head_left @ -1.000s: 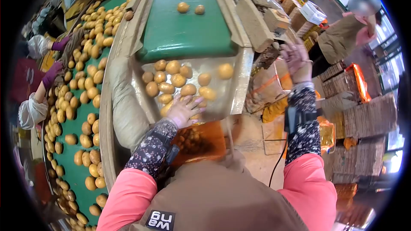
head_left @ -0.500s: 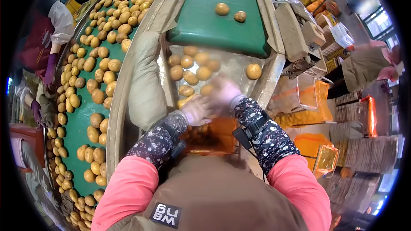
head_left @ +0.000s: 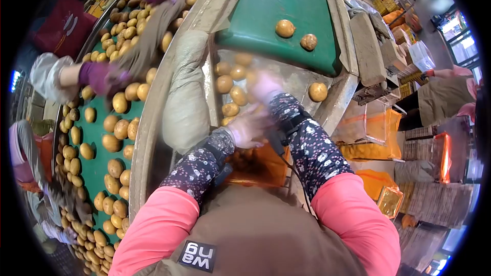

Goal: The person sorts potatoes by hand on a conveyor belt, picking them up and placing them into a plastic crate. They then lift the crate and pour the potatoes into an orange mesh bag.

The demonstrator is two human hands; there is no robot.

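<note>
Yellow fruit [head_left: 231, 83] lies heaped on the chute [head_left: 335, 103]. Left hand [head_left: 248, 128] is at the chute's near lip and right hand [head_left: 263, 86] is further in. Both are blurred, so the grip cannot be told. Judged step: raking fruit into the orange bag [head_left: 255, 164] below the chute. The next move calls for a sweep over the lip.

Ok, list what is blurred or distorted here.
Head view: the left hand and right hand smear with motion blur over the round yellow produce; fisheye bows the edges of the green belt, with black corners; the windows at right glare.
</note>
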